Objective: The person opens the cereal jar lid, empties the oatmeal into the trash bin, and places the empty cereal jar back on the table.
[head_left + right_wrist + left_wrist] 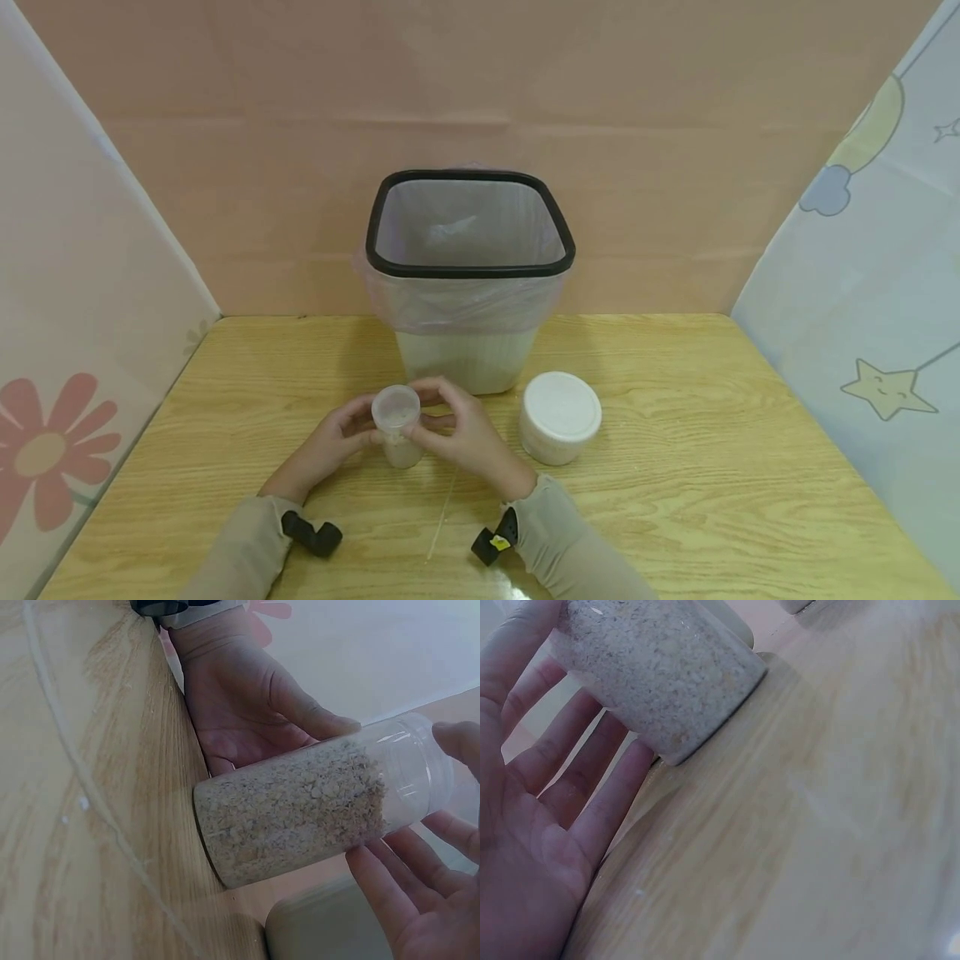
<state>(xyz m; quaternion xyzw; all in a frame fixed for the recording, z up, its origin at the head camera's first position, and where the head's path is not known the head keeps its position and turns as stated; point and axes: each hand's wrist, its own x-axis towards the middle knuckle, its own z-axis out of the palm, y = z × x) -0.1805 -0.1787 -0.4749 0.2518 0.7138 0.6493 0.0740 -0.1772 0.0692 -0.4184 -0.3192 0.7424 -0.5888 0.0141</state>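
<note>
A clear plastic jar (292, 810) stands upright on the table, filled more than halfway with pale, oat-like flakes. On its left side, my left hand (341, 442) holds the jar between thumb and fingers; the left wrist view shows those fingers (607, 772) spread along its wall. My right hand (468, 433) grips the jar's see-through top from the other side, thumb and fingertips at the rim. A round white tub (558, 421) with a white lid stands to the right of my right hand.
Behind the hands is a waste bin (468, 367) with a black rim and a thin plastic liner. A thin pale strand (442, 517) lies on the wooden table (712, 467) between my forearms. Printed cloth walls stand at both sides and the back.
</note>
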